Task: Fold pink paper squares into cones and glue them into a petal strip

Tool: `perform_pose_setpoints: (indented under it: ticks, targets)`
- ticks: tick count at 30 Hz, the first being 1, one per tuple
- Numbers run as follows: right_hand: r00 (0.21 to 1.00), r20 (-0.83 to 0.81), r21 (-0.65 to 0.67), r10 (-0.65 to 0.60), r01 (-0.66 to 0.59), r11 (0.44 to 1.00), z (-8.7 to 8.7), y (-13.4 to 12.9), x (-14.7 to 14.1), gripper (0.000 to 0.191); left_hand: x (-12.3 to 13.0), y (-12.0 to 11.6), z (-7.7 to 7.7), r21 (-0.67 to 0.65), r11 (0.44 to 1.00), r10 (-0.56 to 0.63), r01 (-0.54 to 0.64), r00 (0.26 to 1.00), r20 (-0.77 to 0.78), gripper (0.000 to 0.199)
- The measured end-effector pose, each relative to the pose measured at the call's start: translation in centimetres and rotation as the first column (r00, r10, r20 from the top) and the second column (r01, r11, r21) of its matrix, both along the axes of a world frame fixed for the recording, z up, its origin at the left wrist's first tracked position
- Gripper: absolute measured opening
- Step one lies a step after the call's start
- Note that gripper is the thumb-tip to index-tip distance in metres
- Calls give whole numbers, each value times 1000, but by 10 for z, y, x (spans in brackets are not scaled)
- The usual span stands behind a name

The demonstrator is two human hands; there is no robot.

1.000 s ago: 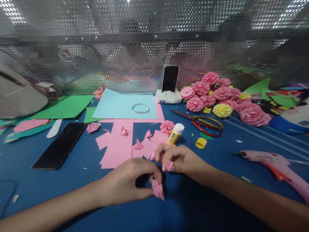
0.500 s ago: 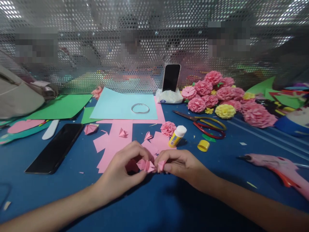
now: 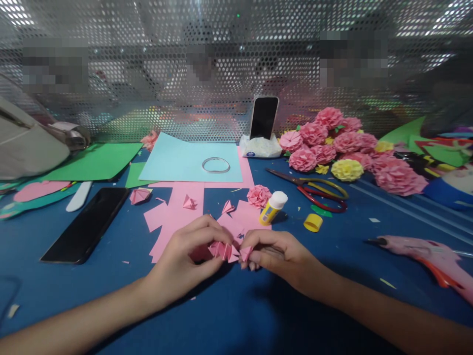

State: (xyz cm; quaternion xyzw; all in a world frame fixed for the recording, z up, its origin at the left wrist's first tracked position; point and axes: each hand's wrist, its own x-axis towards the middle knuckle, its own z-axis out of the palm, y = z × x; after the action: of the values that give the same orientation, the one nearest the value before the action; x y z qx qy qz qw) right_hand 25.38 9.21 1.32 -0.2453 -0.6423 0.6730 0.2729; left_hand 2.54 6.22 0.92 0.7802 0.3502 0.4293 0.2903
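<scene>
Above the tabletop (image 3: 207, 325), grips folded pink cluster (image 3: 224, 252) in left hand (image 3: 188, 246), small pink piece (image 3: 246, 253) in right hand (image 3: 279, 250); may crush pleats by pinching too tightly.

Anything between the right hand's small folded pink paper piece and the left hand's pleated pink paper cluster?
Nothing visible: the small folded pink paper piece in the right hand sits close beside the pleated pink paper cluster in the left hand; whether they touch is unclear.
</scene>
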Motion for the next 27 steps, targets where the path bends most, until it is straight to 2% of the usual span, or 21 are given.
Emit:
perform_pose_setpoints:
  ticks: [4, 9, 16, 22, 27]
  targets:
    - [1000, -21, -23, -14, 14, 1000, 0, 0, -2, 11, -9, 5, -2, 142, 990, -14, 29, 994, -105, 20]
    - [999, 30, -114, 20, -17, 993, -4, -2, -3, 7, -14, 3, -7, 322, 946, 47, 43, 963, -267, 23]
    - [996, 60, -128, -71, 78, 989, -2, -4, -3, 15, -13, 4, -8, 386, 920, 54, 74, 949, -310, 20]
    - [993, 99, -68, -64, 71, 995, 0, -4, -3, 19, -12, 4, -9, 461, 882, 72, 92, 942, -326, 19]
    - [990, 127, -50, -66, 72, 996, 2, -5, -3, 19, -12, 3, -9, 469, 878, 80, 96, 936, -342, 17]
